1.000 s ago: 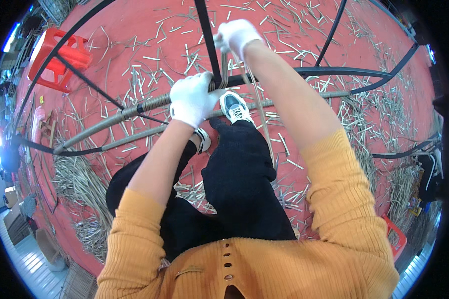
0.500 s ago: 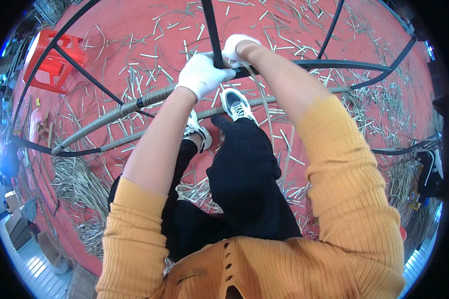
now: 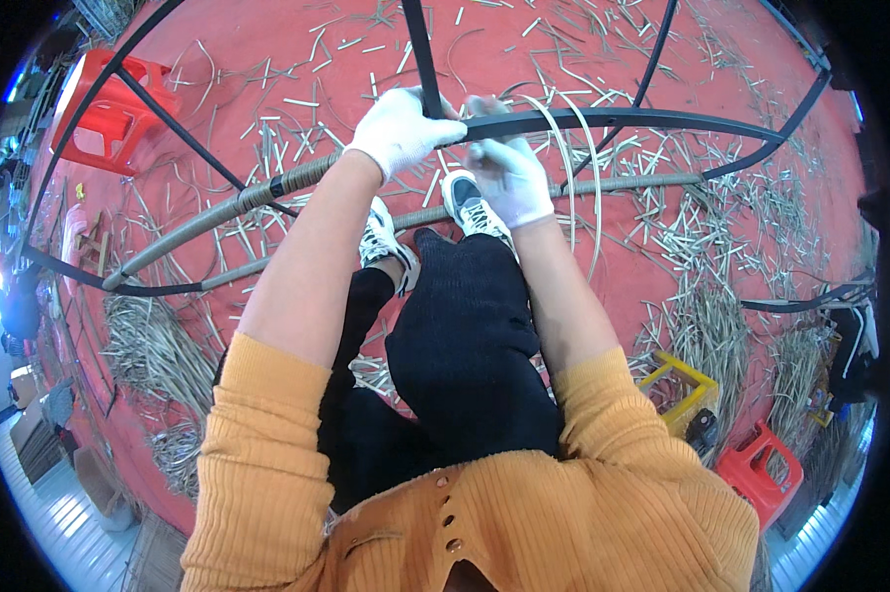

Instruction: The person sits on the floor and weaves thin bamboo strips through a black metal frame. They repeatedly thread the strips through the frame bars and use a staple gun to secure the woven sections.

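My left hand (image 3: pixel 396 133), in a white glove, is closed around a black metal frame (image 3: pixel 623 118) where an upright bar meets the curved bar. Just right of it, my white-gloved right hand (image 3: pixel 509 178) reaches up from below the curved bar. Its fingers go behind the bar and are smeared by motion, so their grip is unclear. A long pale rattan-like strip (image 3: pixel 568 168) loops beside my right hand and hangs down in front of the bar. Left of my left hand, the frame bar is tightly wrapped in tan strip (image 3: pixel 233 205).
Cut strips litter the red floor (image 3: pixel 258 59). A red plastic stool (image 3: pixel 110 123) stands at the far left, another red stool (image 3: pixel 761 474) at the lower right beside a yellow stool-like object (image 3: pixel 687 390). Bundles of strips (image 3: pixel 159 345) lie left. My shoes (image 3: pixel 475 212) are beneath the frame.
My right hand has moved from above the curved bar to below it, reaching up behind. The strip now loops out to the right. My left hand stays on the frame.
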Demonstrator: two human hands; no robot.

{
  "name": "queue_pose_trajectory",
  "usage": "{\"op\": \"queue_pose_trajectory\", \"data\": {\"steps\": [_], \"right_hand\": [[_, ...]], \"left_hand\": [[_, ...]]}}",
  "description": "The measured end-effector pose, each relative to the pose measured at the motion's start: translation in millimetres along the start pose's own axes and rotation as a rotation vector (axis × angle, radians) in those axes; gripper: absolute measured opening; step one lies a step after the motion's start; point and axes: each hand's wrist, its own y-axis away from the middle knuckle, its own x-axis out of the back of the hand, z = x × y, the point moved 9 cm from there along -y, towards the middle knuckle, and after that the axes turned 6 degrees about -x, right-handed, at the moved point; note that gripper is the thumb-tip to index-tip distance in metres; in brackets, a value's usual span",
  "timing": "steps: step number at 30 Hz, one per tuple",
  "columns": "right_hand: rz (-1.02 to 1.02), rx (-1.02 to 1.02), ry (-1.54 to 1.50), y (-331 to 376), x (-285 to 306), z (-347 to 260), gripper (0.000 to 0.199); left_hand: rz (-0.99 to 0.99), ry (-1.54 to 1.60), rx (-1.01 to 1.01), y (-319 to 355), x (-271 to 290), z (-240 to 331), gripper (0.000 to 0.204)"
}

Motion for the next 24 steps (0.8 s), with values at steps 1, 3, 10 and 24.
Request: {"op": "queue_pose_trajectory", "data": {"steps": [1, 3, 10, 24], "right_hand": [[0.087, -0.179, 0.373, -8, 13, 16, 0.032], [0.014, -0.324, 0.791, -8, 17, 31, 0.023], [0.626, -0.488, 1.005, 222, 116, -20, 0.048], [0.298, 0.099, 1.314, 30, 22, -37, 0.045]], "left_hand": [[-0.013, 0.017, -0.042, -1, -1, 1, 0.038], [0.038, -0.092, -0.105, -7, 5, 0, 0.039], [0.079, -0.021, -0.191, -63, 25, -12, 0.047], [0.043, 0.048, -0.154, -22, 9, -1, 0.035]]}}
